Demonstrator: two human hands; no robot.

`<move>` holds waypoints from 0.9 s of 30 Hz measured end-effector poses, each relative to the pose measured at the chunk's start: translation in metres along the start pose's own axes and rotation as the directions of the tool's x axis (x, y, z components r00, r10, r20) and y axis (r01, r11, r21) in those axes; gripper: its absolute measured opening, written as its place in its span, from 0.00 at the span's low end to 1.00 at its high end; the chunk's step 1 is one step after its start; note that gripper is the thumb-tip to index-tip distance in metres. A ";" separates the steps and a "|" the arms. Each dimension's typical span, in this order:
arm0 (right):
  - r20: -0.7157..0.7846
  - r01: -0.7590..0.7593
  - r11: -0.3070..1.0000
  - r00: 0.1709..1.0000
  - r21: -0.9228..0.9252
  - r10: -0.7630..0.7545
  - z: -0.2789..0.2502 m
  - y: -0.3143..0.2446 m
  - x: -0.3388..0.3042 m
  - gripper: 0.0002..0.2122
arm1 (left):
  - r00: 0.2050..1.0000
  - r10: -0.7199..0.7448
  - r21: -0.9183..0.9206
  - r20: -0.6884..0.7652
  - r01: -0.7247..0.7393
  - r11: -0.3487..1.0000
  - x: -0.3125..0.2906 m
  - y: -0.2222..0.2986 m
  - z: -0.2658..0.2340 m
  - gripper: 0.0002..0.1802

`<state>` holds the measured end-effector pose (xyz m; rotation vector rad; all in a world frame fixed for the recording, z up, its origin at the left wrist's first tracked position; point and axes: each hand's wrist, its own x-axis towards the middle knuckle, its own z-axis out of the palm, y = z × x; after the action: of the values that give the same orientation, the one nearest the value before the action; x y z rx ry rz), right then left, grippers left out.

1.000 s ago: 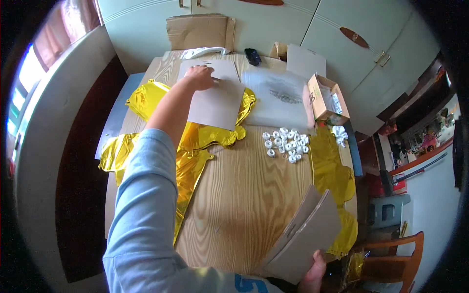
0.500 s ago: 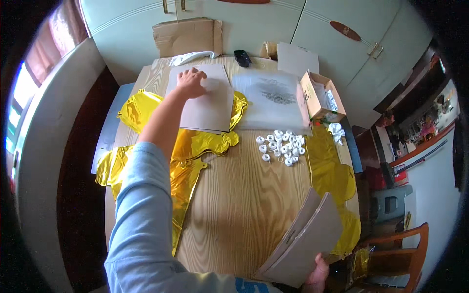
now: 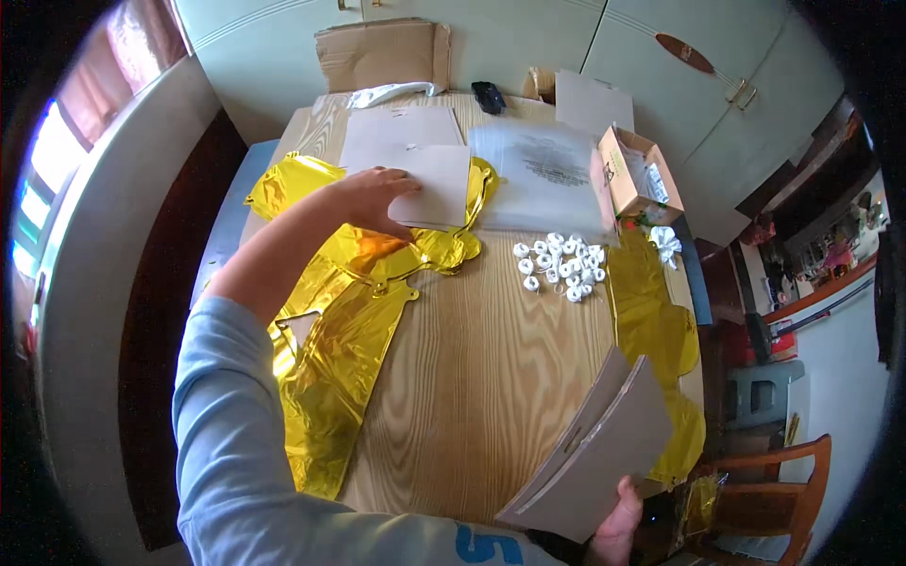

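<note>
Grey cardboard sheets (image 3: 444, 184) lie stacked toward the far left of the table. My left hand (image 3: 377, 196) rests over the left side of the top sheet, its fingers on the surface and its thumb spread apart near the front corner. Low at the right, my right hand (image 3: 618, 519) grips a few grey cardboard sheets (image 3: 604, 453), held tilted with a gap between them. Its thumb lies on the nearest sheet; the other fingers are hidden behind. Gold foil balloons (image 3: 344, 340), flat and shiny, spread under my left forearm and partly beneath the stack.
Several small white rolls (image 3: 566, 267) cluster right of the middle. Clear plastic sheets or bags (image 3: 528, 170) lie behind them, beside an open cardboard box (image 3: 618, 179). Another gold foil balloon (image 3: 646, 311) runs down the right edge. A wooden chair (image 3: 774, 491) stands at lower right.
My left hand has drawn back from the top of the stack toward its left front side. My right hand keeps hold of its sheets. The whole view has shifted slightly.
</note>
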<state>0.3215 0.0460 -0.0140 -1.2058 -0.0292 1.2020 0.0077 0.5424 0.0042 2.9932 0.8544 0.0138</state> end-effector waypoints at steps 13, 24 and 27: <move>0.129 0.028 0.993 0.991 0.113 -0.043 -0.008 0.003 0.003 0.26 | 0.997 -0.074 0.200 0.004 0.072 0.977 0.003 -0.012 0.018 0.23; 0.199 -0.062 0.985 0.980 0.160 0.029 -0.022 0.005 0.013 0.27 | 0.896 -0.357 0.394 -0.263 0.437 0.808 0.060 -0.076 0.012 0.27; 0.203 -0.026 0.992 0.979 0.122 0.001 -0.022 0.004 0.010 0.26 | 0.898 -0.437 0.150 -0.049 0.439 0.886 0.071 -0.045 0.028 0.27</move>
<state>0.3359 0.0377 -0.0322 -0.9739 -0.0968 1.3161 0.0445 0.6171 -0.0252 2.8578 1.5833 -0.0462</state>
